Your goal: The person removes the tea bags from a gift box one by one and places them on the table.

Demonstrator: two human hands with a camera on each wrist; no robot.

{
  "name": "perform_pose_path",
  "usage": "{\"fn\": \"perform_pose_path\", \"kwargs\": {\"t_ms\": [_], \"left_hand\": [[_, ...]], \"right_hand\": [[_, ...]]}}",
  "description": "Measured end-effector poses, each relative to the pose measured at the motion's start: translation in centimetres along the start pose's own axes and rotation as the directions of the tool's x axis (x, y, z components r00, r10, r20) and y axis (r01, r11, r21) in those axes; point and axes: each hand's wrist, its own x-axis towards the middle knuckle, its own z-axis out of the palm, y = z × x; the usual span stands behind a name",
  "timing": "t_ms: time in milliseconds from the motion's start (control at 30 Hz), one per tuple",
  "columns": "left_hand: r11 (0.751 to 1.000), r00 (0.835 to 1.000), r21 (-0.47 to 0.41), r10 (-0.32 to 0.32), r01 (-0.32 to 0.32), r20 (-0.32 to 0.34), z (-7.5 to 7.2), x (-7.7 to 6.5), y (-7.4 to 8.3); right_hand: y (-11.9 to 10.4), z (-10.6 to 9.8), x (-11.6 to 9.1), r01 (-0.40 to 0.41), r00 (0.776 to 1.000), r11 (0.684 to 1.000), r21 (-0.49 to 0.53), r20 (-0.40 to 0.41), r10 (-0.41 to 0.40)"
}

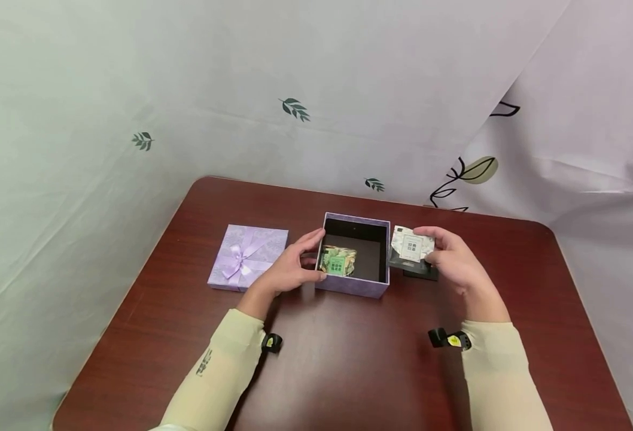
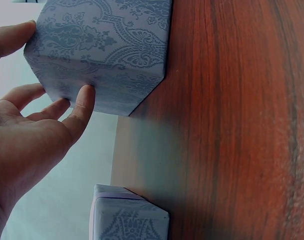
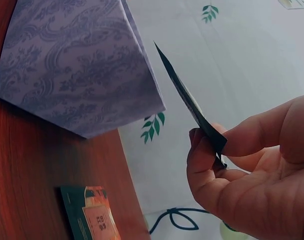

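Observation:
A purple patterned gift box (image 1: 352, 287) stands uncovered on the table, dark inside. One tea packet (image 1: 343, 263) with a green label lies in its left front part. My left hand (image 1: 289, 263) holds the box by its left side, thumb near the front corner and fingers towards the back; in the left wrist view fingertips touch the patterned wall. Just right of the box, my right hand (image 1: 453, 257) pinches a white-and-dark tea packet (image 1: 410, 246) by its right edge. The right wrist view shows that packet edge-on, tilted and raised, between thumb and fingers.
Left of the box lies its purple lid (image 1: 265, 242) with a ribbon bow. Another packet (image 3: 94, 215), dark green and orange, lies on the table below my right hand, mostly hidden in the head view. A pale leaf-printed cloth (image 1: 316, 137) hangs behind the table.

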Motion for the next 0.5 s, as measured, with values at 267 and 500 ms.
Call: {"fn": "perform_pose_path", "kwargs": {"t_ms": [267,500], "left_hand": [[1.0,1.0,0.005,-0.007,0.007,0.0,0.0,0.0,0.0],[1.0,1.0,0.002,-0.012,0.012,0.0,0.1,0.1,0.1]], "right_hand": [[0.5,-0.8,-0.2,-0.021,1.0,0.999,-0.028,-0.013,0.02],[1.0,-1.6,-0.5,-0.037,0.999,0.998,-0.052,-0.028,0.036]]}}
